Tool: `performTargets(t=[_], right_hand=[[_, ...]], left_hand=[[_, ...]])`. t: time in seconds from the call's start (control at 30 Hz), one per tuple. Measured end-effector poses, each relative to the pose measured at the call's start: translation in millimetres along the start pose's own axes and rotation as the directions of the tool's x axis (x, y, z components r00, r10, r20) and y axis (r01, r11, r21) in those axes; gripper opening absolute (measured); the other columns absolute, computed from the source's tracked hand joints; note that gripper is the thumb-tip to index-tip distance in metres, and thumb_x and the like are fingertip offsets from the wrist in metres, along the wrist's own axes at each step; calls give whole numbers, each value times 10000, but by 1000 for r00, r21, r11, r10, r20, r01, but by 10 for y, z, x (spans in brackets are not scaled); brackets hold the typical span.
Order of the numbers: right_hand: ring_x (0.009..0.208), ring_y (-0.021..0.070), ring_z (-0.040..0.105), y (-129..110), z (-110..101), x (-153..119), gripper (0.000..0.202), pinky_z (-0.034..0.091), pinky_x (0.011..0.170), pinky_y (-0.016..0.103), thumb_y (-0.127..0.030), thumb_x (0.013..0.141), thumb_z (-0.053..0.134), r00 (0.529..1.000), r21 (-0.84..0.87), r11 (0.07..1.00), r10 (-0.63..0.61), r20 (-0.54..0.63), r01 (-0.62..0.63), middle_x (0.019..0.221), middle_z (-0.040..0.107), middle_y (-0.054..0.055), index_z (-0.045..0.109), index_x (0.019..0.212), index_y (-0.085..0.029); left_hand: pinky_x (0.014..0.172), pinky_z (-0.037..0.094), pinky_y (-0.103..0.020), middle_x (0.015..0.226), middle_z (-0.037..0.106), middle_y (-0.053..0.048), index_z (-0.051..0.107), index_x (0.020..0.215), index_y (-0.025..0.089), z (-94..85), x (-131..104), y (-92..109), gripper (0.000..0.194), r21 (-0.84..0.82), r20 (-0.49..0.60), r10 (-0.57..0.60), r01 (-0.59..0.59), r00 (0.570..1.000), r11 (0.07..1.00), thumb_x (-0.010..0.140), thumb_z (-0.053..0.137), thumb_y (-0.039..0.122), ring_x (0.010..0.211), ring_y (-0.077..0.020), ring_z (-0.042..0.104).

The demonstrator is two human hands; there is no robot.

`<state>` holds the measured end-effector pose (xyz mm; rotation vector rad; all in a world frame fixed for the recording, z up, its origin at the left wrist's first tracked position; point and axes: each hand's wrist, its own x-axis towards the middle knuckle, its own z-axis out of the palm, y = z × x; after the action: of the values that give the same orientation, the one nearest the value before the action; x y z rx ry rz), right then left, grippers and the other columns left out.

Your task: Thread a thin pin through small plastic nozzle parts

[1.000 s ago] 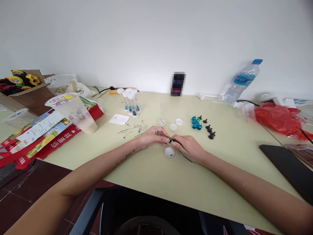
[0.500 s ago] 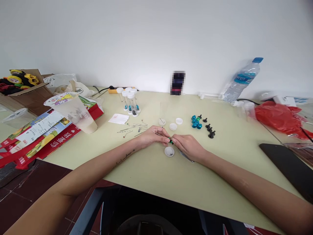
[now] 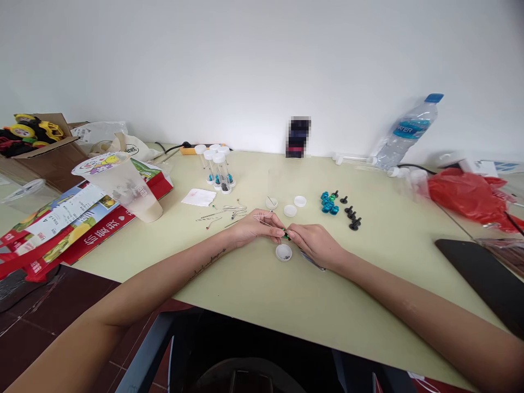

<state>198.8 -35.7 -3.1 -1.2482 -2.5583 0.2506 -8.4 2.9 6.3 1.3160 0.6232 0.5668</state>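
My left hand (image 3: 260,225) is closed on a small green and black piece (image 3: 286,234), and a thin pale wire or pin shows across its fingers. From the right, the pinched fingers of my right hand (image 3: 315,243) meet the same piece. Just below them sits a white round cap (image 3: 284,252) with small dark bits inside. Metal tweezers (image 3: 313,261) lie partly under my right hand. Beyond the hands are more white caps (image 3: 290,210). Blue-green metallic pieces (image 3: 329,206) and black pieces (image 3: 354,222) stand to the right.
Thin metal tools (image 3: 223,210) lie left of the hands, near a white paper (image 3: 198,197). Capped clear tubes (image 3: 220,170) stand behind. A plastic cup (image 3: 135,188) is at left; a water bottle (image 3: 409,131), red bag (image 3: 462,191) and black tablet-like object (image 3: 478,278) are at right.
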Motion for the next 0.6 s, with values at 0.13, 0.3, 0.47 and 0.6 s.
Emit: performTargets(t=[0.13, 0.3, 0.47, 0.6], right_hand=[[598, 27, 375, -3, -2, 2, 561, 216, 583, 153, -457, 967, 86, 1000, -5, 1000, -5, -2, 5, 711, 509, 25, 498, 812, -109], [602, 31, 401, -11, -8, 2, 558, 210, 573, 155, -495, 956, 119, 1000, -2, 1000, 7, -7, -7, 727, 526, 31, 515, 853, -116], [607, 32, 446, -29, -31, -2, 498, 230, 572, 139, -529, 941, 189, 998, 53, 998, 42, 38, -44, 764, 551, 20, 495, 1002, -141], [608, 35, 433, -30, -36, 0, 499, 217, 577, 141, -493, 956, 131, 999, 32, 999, 26, 41, -27, 764, 551, 18, 499, 994, -157]], left_hand=[[699, 484, -275, 757, 633, -59, 603, 845, 88, -5, -1, -4, 330, 2, 11, 8, -8, 1000, 1000, 625, 752, 284, 683, -133, 619], [700, 483, -277, 752, 633, -52, 602, 838, 93, -12, 4, -8, 333, -8, -2, 4, -4, 1000, 1000, 617, 756, 287, 680, -130, 619], [699, 483, -268, 774, 642, -64, 603, 828, 87, -13, 6, 0, 336, -19, -4, -2, 1, 1000, 1000, 611, 761, 287, 670, -116, 608], [699, 482, -269, 758, 636, -55, 604, 832, 88, -8, 2, 6, 325, -4, 8, 1, 0, 1000, 1000, 624, 752, 288, 673, -125, 616]])
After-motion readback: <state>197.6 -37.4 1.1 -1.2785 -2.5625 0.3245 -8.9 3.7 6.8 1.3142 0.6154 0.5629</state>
